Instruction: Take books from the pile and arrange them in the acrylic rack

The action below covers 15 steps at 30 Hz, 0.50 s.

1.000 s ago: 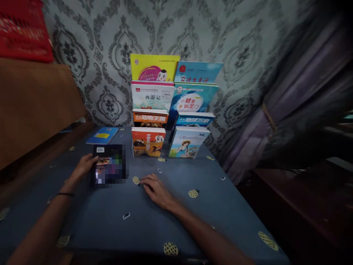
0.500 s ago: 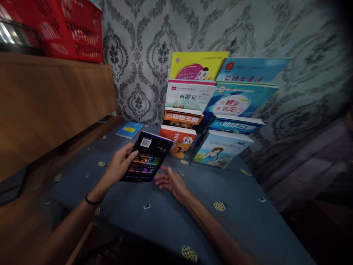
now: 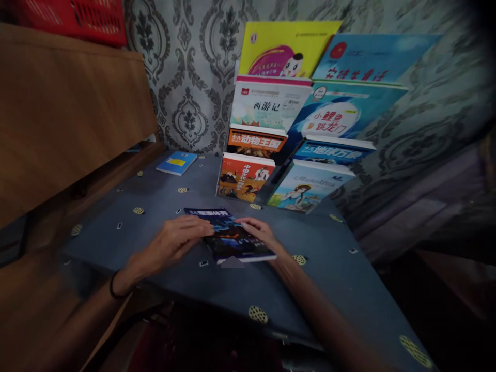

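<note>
A dark paperback book [image 3: 232, 240] with white lettering along its top lies low over the tabletop, front cover up. My left hand [image 3: 180, 235] rests across its left side, fingers stretched out over the cover. On the other side, my right hand [image 3: 263, 235] holds the right edge, with the thumb side over the cover and the remaining fingers hidden. Just behind stands a red-orange book [image 3: 245, 181]. To its right is a light blue book [image 3: 310, 188] picturing a figure in a hat.
Behind these stand more books in two columns, including a yellow one [image 3: 279, 49] and a teal one [image 3: 349, 108]. A small blue book [image 3: 177, 163] lies at the table's back left. A wooden cabinet [image 3: 77, 108] with a red basket [image 3: 96, 23] borders the left side.
The dark book has gone from tilted up with its back cover showing to lying front cover up. My right hand has come onto its right edge. The view has tipped downward.
</note>
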### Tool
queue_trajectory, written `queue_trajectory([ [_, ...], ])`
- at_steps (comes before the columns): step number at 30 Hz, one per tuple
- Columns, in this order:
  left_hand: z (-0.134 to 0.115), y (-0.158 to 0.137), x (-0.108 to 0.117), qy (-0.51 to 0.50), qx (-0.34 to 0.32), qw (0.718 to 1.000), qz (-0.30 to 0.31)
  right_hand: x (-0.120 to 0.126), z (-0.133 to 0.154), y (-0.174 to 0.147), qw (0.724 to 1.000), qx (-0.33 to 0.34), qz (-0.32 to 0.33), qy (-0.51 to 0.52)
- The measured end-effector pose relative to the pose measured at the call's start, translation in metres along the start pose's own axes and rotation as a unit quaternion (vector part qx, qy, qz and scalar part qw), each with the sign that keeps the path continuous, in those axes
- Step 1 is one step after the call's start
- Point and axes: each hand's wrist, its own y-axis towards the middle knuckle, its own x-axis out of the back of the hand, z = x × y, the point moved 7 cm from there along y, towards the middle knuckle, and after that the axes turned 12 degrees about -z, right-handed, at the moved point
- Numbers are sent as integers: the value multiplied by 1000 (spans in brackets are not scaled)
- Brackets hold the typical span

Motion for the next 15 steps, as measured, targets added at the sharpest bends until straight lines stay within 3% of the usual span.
queue_trajectory([
  [4,24,-49,-35,62,41,991,108,16,-6,-13,984,96,5,-152],
  [8,33,-77,-52,78,78,977,184,21,-6,-25,935,143,8,-324],
  [12,46,-65,-53,68,106,980,157,9,5,-28,859,177,-16,-481],
  [15,72,-50,-59,85,143,981,104,-26,14,-28,814,253,-16,-522],
])
